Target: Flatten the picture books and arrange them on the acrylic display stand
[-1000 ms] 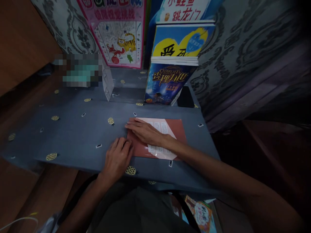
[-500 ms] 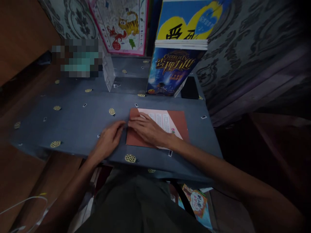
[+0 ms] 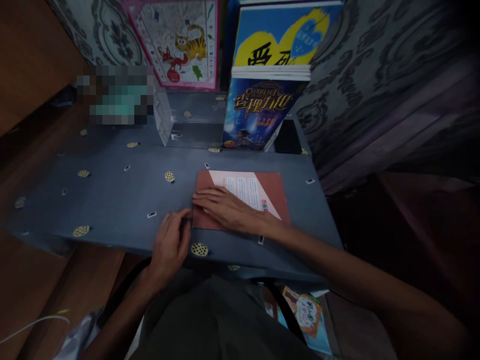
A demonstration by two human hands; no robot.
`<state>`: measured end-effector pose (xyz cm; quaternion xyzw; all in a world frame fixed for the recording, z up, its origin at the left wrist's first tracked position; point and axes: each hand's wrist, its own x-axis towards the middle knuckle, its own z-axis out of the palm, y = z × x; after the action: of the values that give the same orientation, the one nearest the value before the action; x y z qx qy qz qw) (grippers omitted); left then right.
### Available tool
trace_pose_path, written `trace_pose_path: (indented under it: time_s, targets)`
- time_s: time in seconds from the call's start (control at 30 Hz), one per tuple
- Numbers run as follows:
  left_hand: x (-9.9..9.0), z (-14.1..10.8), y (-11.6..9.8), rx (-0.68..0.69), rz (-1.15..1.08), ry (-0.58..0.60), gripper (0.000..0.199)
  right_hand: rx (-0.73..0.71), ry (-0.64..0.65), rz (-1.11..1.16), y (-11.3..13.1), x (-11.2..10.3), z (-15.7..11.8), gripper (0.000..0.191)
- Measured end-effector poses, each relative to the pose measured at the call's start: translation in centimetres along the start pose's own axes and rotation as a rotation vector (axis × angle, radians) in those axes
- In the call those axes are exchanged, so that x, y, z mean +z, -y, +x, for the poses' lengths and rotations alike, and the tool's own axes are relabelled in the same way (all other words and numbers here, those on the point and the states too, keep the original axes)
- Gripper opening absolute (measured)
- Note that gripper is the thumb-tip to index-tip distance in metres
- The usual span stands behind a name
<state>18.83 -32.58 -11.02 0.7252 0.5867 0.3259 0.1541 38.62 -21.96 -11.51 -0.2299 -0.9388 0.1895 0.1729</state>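
Note:
A thin brown-and-pink book [image 3: 243, 182] lies closed on the table, with printed text on its pale middle band. My right hand [image 3: 221, 207] rests flat across the left part of this book, fingers stretched toward its left edge and covering some of the cover. Just left of that edge is my left hand [image 3: 172, 240], its fingers loosely bent and the thumb apart, with nothing visible in it. The left fingertips are close to the book's edge; whether they touch it I cannot tell.
A clear stand [image 3: 162, 117] at the back holds a pink-framed picture book [image 3: 187, 50] and a blue book [image 3: 258, 112] with others behind. A black flat object [image 3: 288, 137] lies to the right. The patterned tablecloth [image 3: 112, 200] covers the table; another book [image 3: 307, 315] sits below.
My left hand has moved down along the book's left edge, toward me. My right hand has flattened on the cover and slid slightly down. The whole view has shifted a little.

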Motion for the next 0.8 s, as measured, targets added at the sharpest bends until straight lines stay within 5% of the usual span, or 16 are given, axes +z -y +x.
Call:
trace_pose_path:
  time_s: [0.47, 0.8]
  targets:
    - [1.7, 4.1, -0.5, 0.259, 0.291, 0.223, 0.034, 0.244, -0.037, -0.075, -2.0, -0.8, 1.1, 0.047]
    - [2.4, 5.9, -0.7, 0.323, 0.455, 0.208, 0.035, 0.409, -0.168, -0.084, -4.3, -2.3, -6.0, 0.048]
